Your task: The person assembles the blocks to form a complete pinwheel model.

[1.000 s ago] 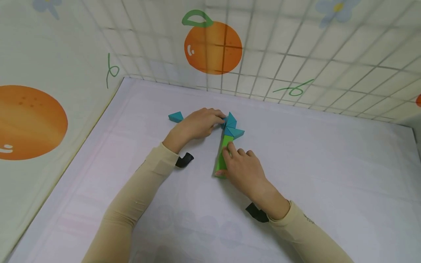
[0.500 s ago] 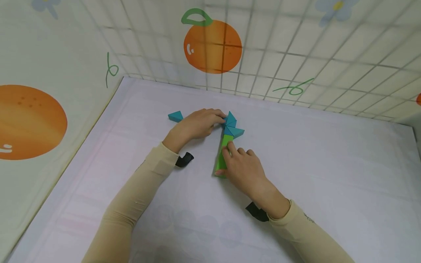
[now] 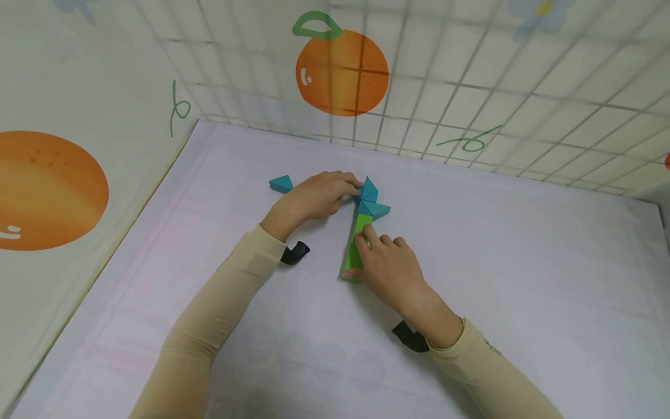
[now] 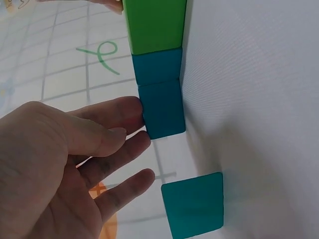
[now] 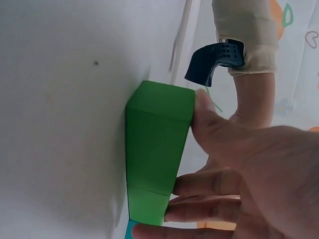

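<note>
Nearest us, our right hand (image 3: 389, 269) curls thumb and fingers round the smooth green block (image 3: 355, 249) lying flat on the white table (image 3: 523, 279). Just beyond its far end, our left hand's (image 3: 314, 196) straight fingers touch matte teal triangles (image 3: 370, 198); another teal triangle (image 3: 281, 184) sits farther left.

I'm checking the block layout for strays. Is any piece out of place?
One teal triangle block lies alone, left of the left hand, apart from the teal triangles joined to the green bar under the right hand.
</note>
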Motion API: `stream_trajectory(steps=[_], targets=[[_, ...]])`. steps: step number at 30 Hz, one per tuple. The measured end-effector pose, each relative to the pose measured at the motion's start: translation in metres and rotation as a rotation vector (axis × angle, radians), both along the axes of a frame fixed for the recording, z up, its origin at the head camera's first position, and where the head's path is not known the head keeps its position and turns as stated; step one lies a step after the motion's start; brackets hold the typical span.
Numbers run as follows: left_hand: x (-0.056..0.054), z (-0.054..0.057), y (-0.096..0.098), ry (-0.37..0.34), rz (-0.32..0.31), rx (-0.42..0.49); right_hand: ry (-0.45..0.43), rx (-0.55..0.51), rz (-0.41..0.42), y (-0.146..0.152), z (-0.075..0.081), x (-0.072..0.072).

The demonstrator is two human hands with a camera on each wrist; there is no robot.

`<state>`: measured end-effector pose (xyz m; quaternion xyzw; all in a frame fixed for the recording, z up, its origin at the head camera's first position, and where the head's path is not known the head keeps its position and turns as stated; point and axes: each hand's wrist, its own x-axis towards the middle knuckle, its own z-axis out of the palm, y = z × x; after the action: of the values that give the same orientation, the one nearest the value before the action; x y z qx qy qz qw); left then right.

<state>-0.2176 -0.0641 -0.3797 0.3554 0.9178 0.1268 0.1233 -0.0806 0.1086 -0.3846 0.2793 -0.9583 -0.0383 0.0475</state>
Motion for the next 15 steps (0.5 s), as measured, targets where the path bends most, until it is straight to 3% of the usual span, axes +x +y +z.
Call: stream_trajectory(steps=[8,12,15], targets=[[-0.005,0.005,-0.008,-0.036,0.019,0.069,-0.033,-0.013,-0.011,0.000,-0.002,0.003],[-0.015,0.015,-0.028,-0.008,0.064,0.179,-0.009,-0.022,-0.005,-0.001,-0.002,0.003],[-0.022,0.022,-0.047,-0.015,0.129,0.209,-0.004,-0.025,-0.005,-0.002,-0.001,0.001]])
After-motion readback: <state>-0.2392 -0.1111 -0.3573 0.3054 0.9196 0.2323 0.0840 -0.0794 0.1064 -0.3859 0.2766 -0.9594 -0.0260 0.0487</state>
